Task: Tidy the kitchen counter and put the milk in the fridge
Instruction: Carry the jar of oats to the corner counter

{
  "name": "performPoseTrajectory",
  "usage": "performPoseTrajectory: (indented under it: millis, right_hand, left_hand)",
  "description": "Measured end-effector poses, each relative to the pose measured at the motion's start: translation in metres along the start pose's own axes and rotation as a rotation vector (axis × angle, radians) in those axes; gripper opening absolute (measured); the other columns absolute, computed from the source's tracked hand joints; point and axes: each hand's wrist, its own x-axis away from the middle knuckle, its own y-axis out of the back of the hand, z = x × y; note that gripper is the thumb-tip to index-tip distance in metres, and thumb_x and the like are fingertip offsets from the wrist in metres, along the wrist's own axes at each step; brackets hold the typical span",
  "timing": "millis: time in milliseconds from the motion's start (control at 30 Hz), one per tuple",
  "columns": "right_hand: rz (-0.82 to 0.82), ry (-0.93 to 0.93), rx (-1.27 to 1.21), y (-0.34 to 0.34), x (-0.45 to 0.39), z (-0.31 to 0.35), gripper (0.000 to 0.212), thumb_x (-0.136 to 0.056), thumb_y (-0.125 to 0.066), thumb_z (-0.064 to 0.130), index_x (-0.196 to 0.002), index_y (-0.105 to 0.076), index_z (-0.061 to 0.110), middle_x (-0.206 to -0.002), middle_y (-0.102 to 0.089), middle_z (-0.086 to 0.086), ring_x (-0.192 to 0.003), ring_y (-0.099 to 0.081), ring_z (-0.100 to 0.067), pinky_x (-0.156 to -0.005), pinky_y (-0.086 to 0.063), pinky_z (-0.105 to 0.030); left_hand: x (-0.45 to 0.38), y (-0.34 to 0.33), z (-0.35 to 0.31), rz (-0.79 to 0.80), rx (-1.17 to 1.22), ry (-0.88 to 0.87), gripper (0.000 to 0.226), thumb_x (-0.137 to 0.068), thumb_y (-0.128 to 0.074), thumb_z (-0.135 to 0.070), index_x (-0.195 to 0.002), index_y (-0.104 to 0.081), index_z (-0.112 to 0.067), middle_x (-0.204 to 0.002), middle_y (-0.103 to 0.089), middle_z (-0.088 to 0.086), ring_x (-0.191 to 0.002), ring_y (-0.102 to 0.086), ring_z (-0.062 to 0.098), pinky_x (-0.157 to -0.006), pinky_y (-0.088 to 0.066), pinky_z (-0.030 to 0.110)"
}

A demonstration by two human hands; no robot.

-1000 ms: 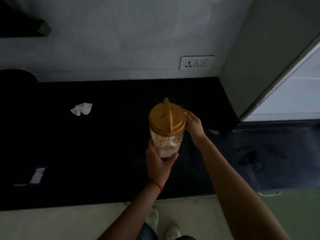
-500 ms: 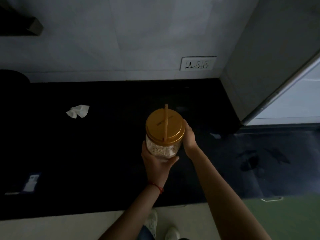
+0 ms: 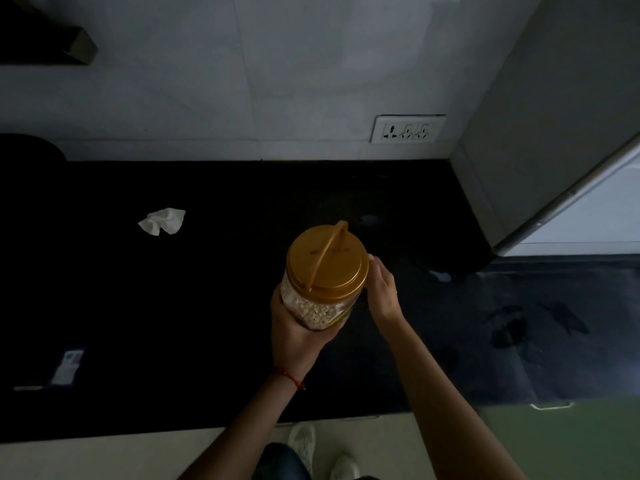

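At the centre of the frame a clear jar of pale grains, capped by a gold lid with a strap handle, is held above the dark table. The left hand wraps its body from below; the right hand lies with straight fingers against the lid's edge. A crumpled tissue lies at the upper left. This looks like the tidying step; next the jar needs a resting place. No milk is visible.
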Motion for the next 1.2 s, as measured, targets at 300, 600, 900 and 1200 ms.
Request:
performPoseTrajectory:
  millis: [300,600,900,1200]
  right_hand:
    - [-0.056,-0.014,-0.011,-0.003,0.005,0.007,0.024,-0.088,-0.053,0.039,-0.103,-0.062,0.023,-0.105,-0.064,-0.009,-0.097,-0.064,-0.022,-0.081,-0.053,-0.033]
    - [0.131,0.09,-0.149,0.005,0.025,0.045,0.036,-0.071,-0.07,0.034,-0.101,-0.055,0.02,-0.101,-0.063,-0.01,-0.077,-0.071,-0.018,-0.057,-0.057,-0.026]
    - [0.386,-0.08,-0.224,0.018,0.042,0.056,0.098,-0.043,-0.079,0.061,-0.126,-0.042,0.023,-0.114,-0.062,-0.016,-0.088,-0.071,-0.025,-0.063,-0.057,-0.031]
    - [0.654,-0.139,-0.181,0.005,0.07,0.046,0.096,-0.043,-0.08,0.062,-0.122,-0.047,0.019,-0.111,-0.065,-0.016,-0.092,-0.069,-0.03,-0.067,-0.058,-0.034]
  left_hand:
    - [-0.035,0.028,0.006,0.191,0.359,0.222,0.104,-0.032,-0.088,-0.044,-0.123,-0.043,-0.02,-0.119,-0.061,0.004,-0.106,-0.063,0.017,-0.082,-0.058,0.034]
    - [-0.035,0.04,-0.02,0.243,0.627,0.294,0.087,-0.034,-0.083,-0.059,-0.109,-0.059,-0.022,-0.102,-0.07,0.005,-0.092,-0.069,0.022,-0.077,-0.058,0.039]
    - [-0.005,0.042,-0.054,0.099,0.67,0.309,0.079,-0.037,-0.08,-0.064,-0.104,-0.064,-0.024,-0.103,-0.069,0.009,-0.095,-0.066,0.029,-0.083,-0.055,0.048]
    - [0.073,0.051,-0.063,-0.27,0.691,0.359,0.097,-0.04,-0.08,-0.062,-0.118,-0.056,-0.009,-0.116,-0.063,0.025,-0.105,-0.061,0.043,-0.091,-0.049,0.059]
